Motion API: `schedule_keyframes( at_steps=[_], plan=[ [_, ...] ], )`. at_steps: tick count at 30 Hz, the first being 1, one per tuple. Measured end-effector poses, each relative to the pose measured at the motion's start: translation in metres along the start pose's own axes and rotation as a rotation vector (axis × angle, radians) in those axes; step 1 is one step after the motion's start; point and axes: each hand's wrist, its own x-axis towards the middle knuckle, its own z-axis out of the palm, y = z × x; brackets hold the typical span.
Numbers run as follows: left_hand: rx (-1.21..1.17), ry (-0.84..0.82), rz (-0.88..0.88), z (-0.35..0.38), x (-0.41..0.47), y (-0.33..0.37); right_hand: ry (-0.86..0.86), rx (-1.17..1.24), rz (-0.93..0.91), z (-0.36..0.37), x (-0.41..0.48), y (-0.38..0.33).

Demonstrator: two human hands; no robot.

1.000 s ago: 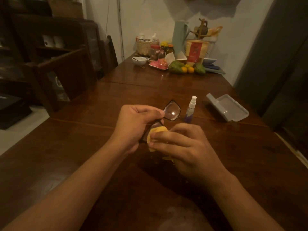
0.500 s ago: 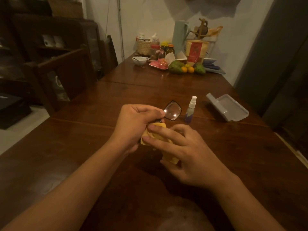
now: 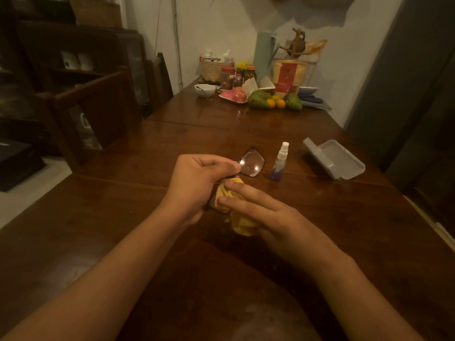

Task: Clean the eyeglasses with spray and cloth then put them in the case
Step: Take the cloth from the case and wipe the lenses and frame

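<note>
My left hand [image 3: 197,183] grips the black-framed eyeglasses [image 3: 252,162] at the bridge, above the wooden table [image 3: 98,230]. One lens sticks out to the right of my fingers; the other is covered by the yellow cloth [image 3: 240,217]. My right hand [image 3: 270,217] holds that cloth, with two fingers stretched flat over it and pressing it on the hidden lens. A small spray bottle [image 3: 279,162] with a white nozzle stands upright just right of the glasses. The grey case [image 3: 337,161] lies open further right.
At the table's far end stand jars, a white bowl [image 3: 204,89], a pink dish, green and orange fruit [image 3: 274,102] and a basket. A dark wooden chair [image 3: 98,107] stands at the left edge. A grey door is on the right.
My right hand has uncurled: its fingers now lie stretched over the cloth instead of bunched around it. The cloth has slid along the near lens. My left hand and the glasses have hardly moved.
</note>
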Motion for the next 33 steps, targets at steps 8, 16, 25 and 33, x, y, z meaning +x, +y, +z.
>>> schedule_keyframes(
  at_steps=[8,16,25,33],
  plan=[
    [0.027,-0.03,0.01,-0.001,0.0,-0.001,0.294,-0.067,0.019,-0.01,-0.008,0.007],
    [0.115,-0.081,0.009,0.001,-0.003,-0.002,0.655,-0.217,0.2,-0.015,-0.009,0.016],
    [0.162,-0.171,0.053,0.007,-0.008,-0.004,0.643,-0.337,0.234,-0.013,-0.002,0.018],
    [0.06,-0.164,0.038,0.001,-0.005,-0.003,0.573,-0.116,0.105,0.001,-0.003,0.013]
  ],
)
